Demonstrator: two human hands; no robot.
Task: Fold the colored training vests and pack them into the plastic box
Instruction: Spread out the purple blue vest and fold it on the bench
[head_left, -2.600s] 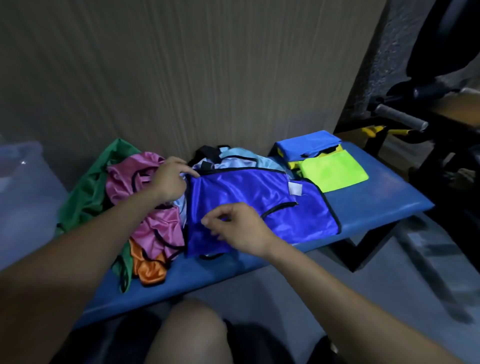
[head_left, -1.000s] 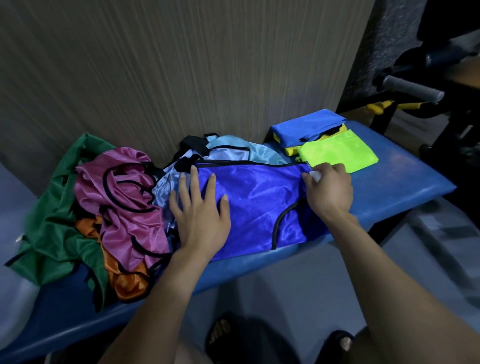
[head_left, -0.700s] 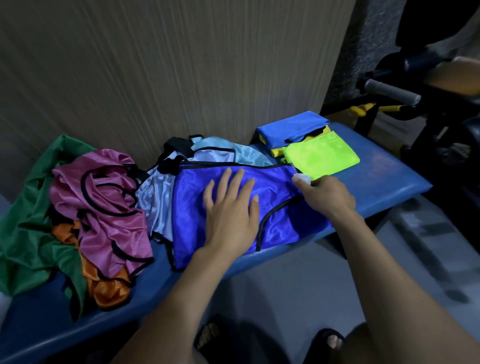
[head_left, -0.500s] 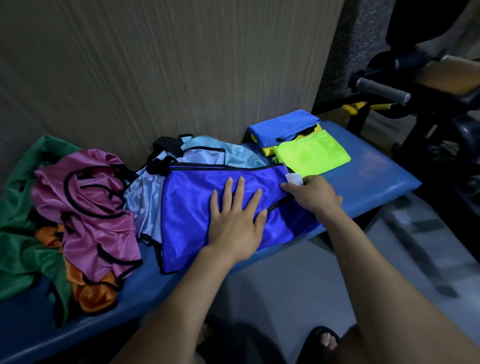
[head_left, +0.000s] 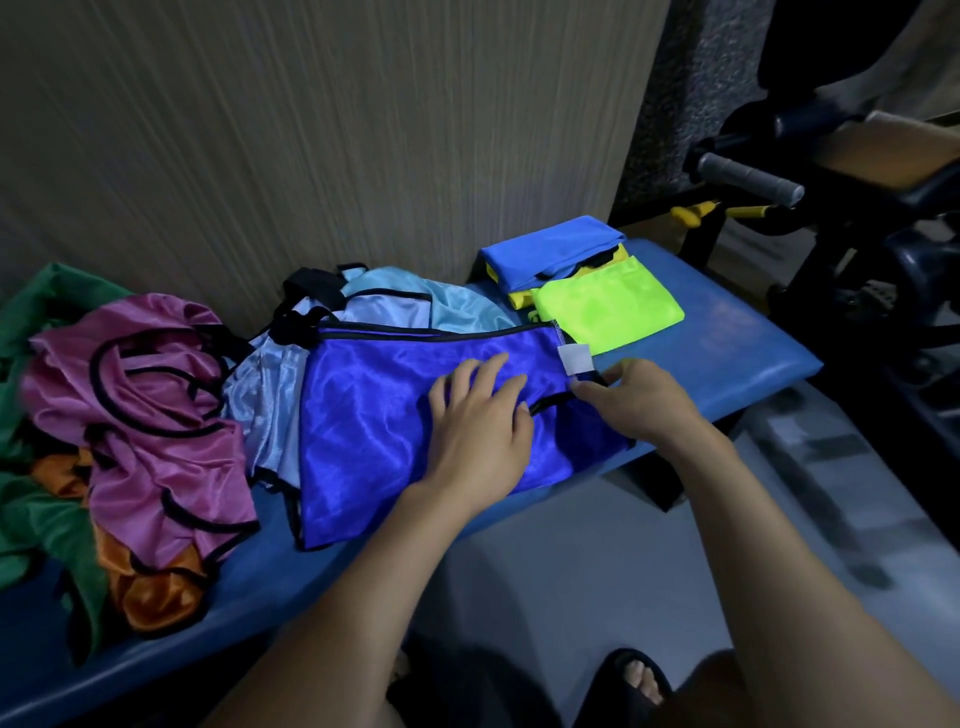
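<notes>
Satiny and thin, the blue vest (head_left: 395, 410) looks slippery and limp, so the flat left hand (head_left: 480, 431) pins it on the bench (head_left: 737, 332) while the right hand (head_left: 641, 400) pinches its trimmed edge, the surest hold.

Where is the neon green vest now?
The neon green vest lies folded on the blue bench, right of the purple-blue vest.

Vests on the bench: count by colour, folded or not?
Royal blue vest, being folded: 1
Light blue vest, loose: 1
Pink vest, loose: 1
Orange vest, loose: 1
Green vest, loose: 1
Folded blue vest: 1
Folded yellow vest: 1
Folded lime vest: 1
Total: 8 visible
</notes>
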